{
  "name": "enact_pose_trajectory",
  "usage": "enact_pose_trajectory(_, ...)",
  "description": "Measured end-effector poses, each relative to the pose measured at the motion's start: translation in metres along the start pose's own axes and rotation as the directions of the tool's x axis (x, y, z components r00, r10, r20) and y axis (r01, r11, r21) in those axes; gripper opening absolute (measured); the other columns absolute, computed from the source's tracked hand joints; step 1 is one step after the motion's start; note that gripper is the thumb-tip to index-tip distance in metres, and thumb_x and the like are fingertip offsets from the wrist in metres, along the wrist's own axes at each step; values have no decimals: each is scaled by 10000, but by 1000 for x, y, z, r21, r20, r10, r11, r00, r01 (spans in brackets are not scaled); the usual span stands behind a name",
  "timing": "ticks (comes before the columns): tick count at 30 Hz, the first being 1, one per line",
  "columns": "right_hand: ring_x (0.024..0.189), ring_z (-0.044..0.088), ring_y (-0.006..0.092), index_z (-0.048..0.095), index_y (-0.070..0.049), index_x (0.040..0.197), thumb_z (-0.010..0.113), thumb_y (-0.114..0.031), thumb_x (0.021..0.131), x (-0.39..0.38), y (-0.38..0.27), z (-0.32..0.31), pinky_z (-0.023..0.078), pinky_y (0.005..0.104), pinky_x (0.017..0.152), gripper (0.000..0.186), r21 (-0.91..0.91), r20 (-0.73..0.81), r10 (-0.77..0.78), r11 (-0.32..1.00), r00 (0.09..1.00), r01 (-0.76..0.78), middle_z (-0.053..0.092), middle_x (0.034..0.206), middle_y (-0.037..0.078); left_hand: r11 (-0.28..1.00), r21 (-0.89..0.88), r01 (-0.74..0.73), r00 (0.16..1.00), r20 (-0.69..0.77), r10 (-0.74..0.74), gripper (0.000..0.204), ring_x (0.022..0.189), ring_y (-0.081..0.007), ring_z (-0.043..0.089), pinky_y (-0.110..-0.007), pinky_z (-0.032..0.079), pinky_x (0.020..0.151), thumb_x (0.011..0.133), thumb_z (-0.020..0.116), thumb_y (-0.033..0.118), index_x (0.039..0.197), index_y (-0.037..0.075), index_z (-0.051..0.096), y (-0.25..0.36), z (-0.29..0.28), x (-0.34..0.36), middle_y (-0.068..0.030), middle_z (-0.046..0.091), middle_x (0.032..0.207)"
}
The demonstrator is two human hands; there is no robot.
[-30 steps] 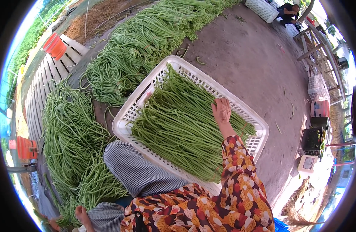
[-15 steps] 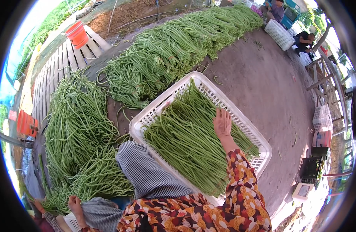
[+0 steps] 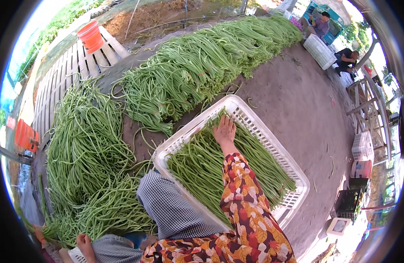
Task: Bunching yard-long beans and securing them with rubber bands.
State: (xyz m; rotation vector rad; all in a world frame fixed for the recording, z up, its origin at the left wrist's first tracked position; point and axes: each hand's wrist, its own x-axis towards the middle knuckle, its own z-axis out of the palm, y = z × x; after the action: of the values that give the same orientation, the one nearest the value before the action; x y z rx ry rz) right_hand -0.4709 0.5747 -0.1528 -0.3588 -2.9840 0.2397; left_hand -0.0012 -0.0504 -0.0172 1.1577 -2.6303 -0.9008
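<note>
Long green beans (image 3: 202, 160) lie lengthwise in a white plastic crate (image 3: 272, 125) with slotted sides, in front of my knees. On top of them, close to the crate's far end, my right hand (image 3: 225, 131) rests palm down with its fingers stretched out. My left hand (image 3: 85, 246) is at the lower left, beside my checked trouser leg. Its fingers are curled in, and nothing shows in them. A big heap of loose long beans (image 3: 88, 153) spreads just beyond that hand.
Bundled long beans (image 3: 202, 65) form a long row beyond the crate. Another person's hand (image 3: 39, 234) is at the lower left edge. Orange buckets (image 3: 90, 37) stand by a slatted platform (image 3: 57, 83). At the far right, two people sit near a white crate (image 3: 319, 51); black crates (image 3: 347, 201) stand nearer.
My right hand has moved left and farther away across the beans, toward the crate's far end. My left hand is still curled at the lower left.
</note>
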Motion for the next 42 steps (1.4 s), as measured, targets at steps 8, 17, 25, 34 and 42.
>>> enact_pose_trajectory(8,1329,322,330,371,12,1355,623,-405,830,7,-3,-14,293,479,1058,716,-59,63,-17,998,998,20,366,1416,181,997,67,27,995,96,-33,104,611,-123,559,-249,459,580,850,548,74,894,-18,564,6,3,18,-55,566,687)
enact_pose_trajectory(17,1390,211,363,267,39,1414,515,-432,893,-17,-24,-3,149,543,1114,745,16,64,19,1000,998,-20,274,1476,205,994,108,-15,996,89,5,151,617,-138,571,-259,466,586,864,562,120,913,-22,576,-9,-4,32,-64,576,684)
enact_pose_trajectory(25,1314,334,355,352,17,1357,616,-325,843,-102,41,-79,267,513,1049,671,31,-332,-91,994,939,108,383,1382,193,978,186,92,981,152,-121,246,829,-229,580,-347,455,757,875,606,163,1056,-3,597,45,-2,21,-121,618,917)
enact_pose_trajectory(34,1359,276,347,302,-7,1414,543,-375,896,-188,173,-59,226,489,1094,679,-134,-189,135,978,973,-162,320,1449,185,992,98,-78,985,164,61,165,625,-145,565,-275,468,589,900,562,139,929,-23,578,-10,10,58,-71,586,708)
enact_pose_trajectory(42,1315,342,321,362,-29,1369,582,-306,875,-188,195,-110,277,473,1071,607,-41,28,204,978,979,-203,359,1420,158,995,98,-25,988,154,9,171,620,-122,551,-259,468,586,918,555,140,940,-28,575,7,4,42,-50,570,699)
